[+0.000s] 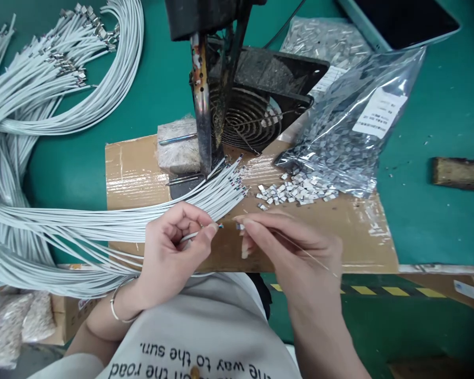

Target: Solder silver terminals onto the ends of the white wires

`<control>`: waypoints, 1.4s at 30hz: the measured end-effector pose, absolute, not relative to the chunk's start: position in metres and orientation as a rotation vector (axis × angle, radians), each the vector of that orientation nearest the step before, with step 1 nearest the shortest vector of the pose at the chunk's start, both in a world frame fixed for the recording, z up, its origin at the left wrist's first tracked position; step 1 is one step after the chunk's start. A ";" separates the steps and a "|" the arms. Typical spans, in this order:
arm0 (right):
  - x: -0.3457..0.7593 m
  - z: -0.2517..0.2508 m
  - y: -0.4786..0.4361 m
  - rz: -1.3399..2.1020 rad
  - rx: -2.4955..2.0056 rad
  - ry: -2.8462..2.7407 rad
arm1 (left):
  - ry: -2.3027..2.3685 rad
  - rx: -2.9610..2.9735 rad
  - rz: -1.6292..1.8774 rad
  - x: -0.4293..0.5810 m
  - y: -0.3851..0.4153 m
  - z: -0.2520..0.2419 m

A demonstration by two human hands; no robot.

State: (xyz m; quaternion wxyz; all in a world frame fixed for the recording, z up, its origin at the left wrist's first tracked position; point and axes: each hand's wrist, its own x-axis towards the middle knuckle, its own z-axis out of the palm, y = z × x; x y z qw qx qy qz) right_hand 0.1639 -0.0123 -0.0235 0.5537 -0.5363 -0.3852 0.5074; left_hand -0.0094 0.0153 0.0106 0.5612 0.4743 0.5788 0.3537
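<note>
I see left fingers pinching white cable, coloured tip poking out. Right fingers pinch small silvery piece, near tip but apart; thin wire slants across them. Both above cardboard on desk. Beyond, I see cable bundle and loose-piece pile.

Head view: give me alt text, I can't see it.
The left-hand grip pinches a white cable near its tip, facing a small piece and thin wire in the right-hand grip. Around them are bundled white cables, loose metal pieces and a black fan.
</note>
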 end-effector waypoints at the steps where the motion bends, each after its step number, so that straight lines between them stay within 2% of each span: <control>1: 0.162 -0.023 -0.011 1.228 -1.250 -0.918 | 1.352 1.094 0.829 -0.010 0.015 0.010; 12: 0.150 -0.021 -0.013 1.300 -1.185 -0.890 | 1.318 0.995 0.788 -0.013 0.014 0.012; 42: 0.150 -0.024 -0.019 1.142 -1.251 -0.962 | 1.362 1.030 0.783 -0.011 0.014 0.012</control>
